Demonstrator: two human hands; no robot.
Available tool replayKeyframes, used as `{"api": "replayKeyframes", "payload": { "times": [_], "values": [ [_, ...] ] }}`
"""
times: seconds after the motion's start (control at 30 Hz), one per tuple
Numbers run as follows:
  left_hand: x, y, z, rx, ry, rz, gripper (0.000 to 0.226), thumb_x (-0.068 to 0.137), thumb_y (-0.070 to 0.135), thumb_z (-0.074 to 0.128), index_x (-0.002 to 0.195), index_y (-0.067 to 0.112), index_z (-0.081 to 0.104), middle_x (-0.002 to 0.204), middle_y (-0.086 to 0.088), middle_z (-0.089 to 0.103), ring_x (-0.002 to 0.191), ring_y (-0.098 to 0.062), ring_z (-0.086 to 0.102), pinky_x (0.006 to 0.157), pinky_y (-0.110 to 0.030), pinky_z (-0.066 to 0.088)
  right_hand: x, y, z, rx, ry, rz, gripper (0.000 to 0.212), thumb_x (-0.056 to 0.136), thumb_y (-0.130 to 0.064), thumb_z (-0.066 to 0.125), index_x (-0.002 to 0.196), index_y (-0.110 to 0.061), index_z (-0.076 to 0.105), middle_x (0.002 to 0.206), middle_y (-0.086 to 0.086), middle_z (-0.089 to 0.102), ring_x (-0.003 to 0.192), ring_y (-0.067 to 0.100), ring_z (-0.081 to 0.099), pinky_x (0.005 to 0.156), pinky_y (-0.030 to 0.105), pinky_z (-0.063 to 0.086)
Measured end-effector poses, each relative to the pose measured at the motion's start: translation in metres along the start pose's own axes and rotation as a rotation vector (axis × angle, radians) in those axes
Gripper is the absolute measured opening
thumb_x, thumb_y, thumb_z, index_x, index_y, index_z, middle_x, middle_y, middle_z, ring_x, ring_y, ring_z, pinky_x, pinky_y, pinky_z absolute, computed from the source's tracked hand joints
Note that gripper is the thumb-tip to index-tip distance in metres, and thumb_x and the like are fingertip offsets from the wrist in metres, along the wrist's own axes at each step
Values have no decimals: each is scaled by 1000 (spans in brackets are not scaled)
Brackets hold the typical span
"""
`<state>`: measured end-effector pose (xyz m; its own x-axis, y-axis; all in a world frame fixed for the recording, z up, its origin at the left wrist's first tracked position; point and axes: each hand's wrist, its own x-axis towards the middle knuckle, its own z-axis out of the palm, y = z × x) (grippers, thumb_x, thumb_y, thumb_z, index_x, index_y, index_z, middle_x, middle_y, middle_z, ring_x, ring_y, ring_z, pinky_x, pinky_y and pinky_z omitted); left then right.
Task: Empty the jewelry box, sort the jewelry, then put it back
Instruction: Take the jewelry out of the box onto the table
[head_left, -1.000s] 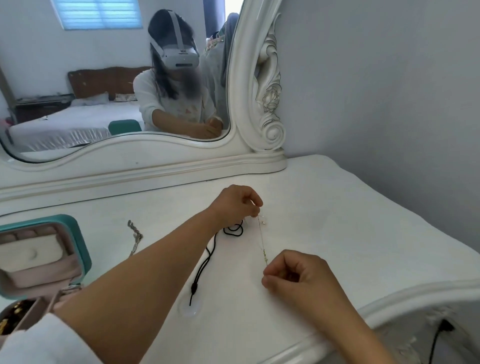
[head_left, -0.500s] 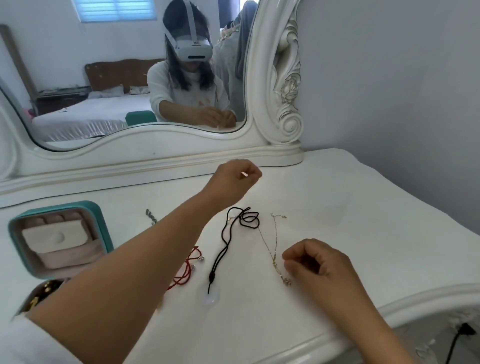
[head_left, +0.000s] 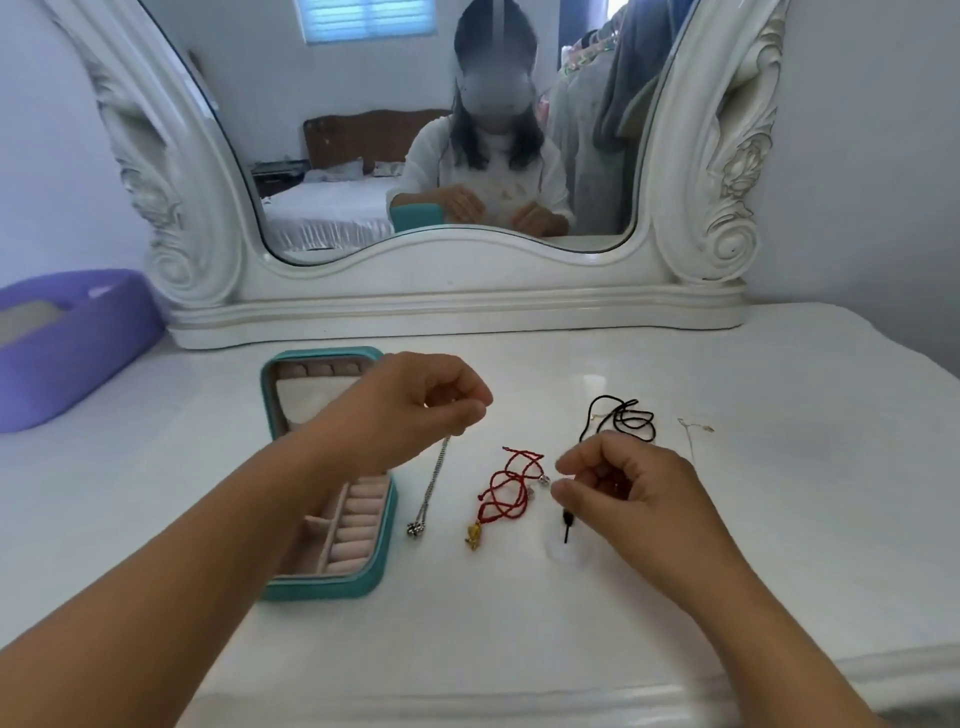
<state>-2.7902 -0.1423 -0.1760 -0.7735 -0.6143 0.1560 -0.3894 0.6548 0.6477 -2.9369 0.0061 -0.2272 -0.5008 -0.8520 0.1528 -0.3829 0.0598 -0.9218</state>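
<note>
1. Left hand (head_left: 415, 410) pinches the silver chain (head_left: 431, 488), which hangs to the worktop (head_left: 779, 519) beside the open jewelry box (head_left: 332, 519).
2. Right hand (head_left: 618, 488), fingers curled, pinches at the red cord (head_left: 511, 488); actual contact cannot be told.

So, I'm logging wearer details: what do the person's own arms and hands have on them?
Both forearms are bare to the frame edge; no sleeves show in the head view. The left hand and right hand show no gloves, rings, watch or bracelets.
</note>
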Motion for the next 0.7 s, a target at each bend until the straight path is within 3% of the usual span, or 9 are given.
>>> {"api": "replayKeyframes", "payload": {
  "times": [0.07,0.17,0.43,0.57,0.7],
  "values": [
    [-21,-16,-17,-38,41,-43,8,84,20,64,84,28,68,80,1,72,74,-9,67,70,-23,57,1,-6,19,12,-56,-6,9,74,-15,72,74,-22,67,60,-8,59,52,4,48,52,16,42],
    [-48,-41,-39,-57,135,-107,10,83,16,64,79,24,69,80,3,71,68,-5,65,62,-11,51,0,-14,44,14,-123,-37,9,74,-14,72,75,-22,67,60,-8,59,51,2,47,50,10,39],
    [-88,-96,-55,3,307,-246,17,83,15,64,77,31,66,71,16,67,67,0,59,59,-8,43,2,-28,96,-61,-225,-121,12,75,-17,71,73,-27,65,60,-9,59,53,0,48,53,9,39],
    [-89,-109,-47,9,290,-261,14,81,19,67,77,32,67,95,10,61,86,-5,58,70,-17,44,5,-37,115,-120,-239,-186,14,76,-17,71,74,-29,64,69,-8,61,59,-3,51,56,7,40],
    [-84,-108,-34,39,248,-304,13,77,25,68,87,33,68,94,13,64,85,-5,59,75,-26,49,10,-44,128,-173,-258,-215,8,78,-19,69,79,-25,65,76,-8,60,70,-4,52,62,9,42]
  ]
}}
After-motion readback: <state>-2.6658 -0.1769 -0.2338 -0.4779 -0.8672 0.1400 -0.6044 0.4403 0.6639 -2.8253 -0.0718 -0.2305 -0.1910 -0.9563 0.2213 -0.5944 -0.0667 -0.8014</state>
